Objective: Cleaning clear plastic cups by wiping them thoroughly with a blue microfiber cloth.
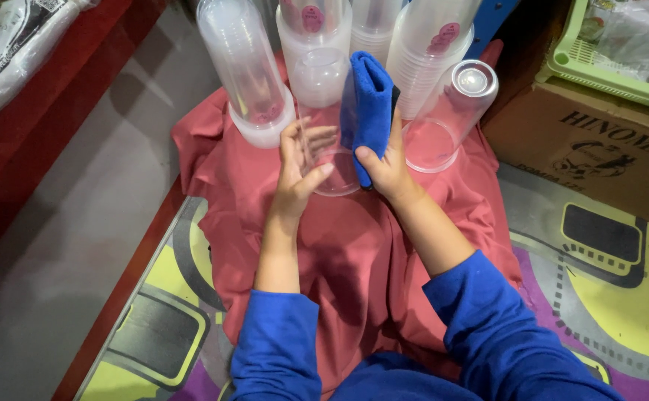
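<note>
Red cloth over patterned mat

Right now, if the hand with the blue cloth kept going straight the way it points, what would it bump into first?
Probably the stacks of clear plastic cups just beyond. The right hand points up and away with the blue cloth toward them, though depth is hard to judge.

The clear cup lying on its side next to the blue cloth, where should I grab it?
Take the clear cup around its middle, coming down from above. It lies on its side on the red cloth, wide open mouth toward the person and base pointing away, so the round wall faces up and is free. A grip across that wall, near the wider mouth end, would probably hold best.
</note>
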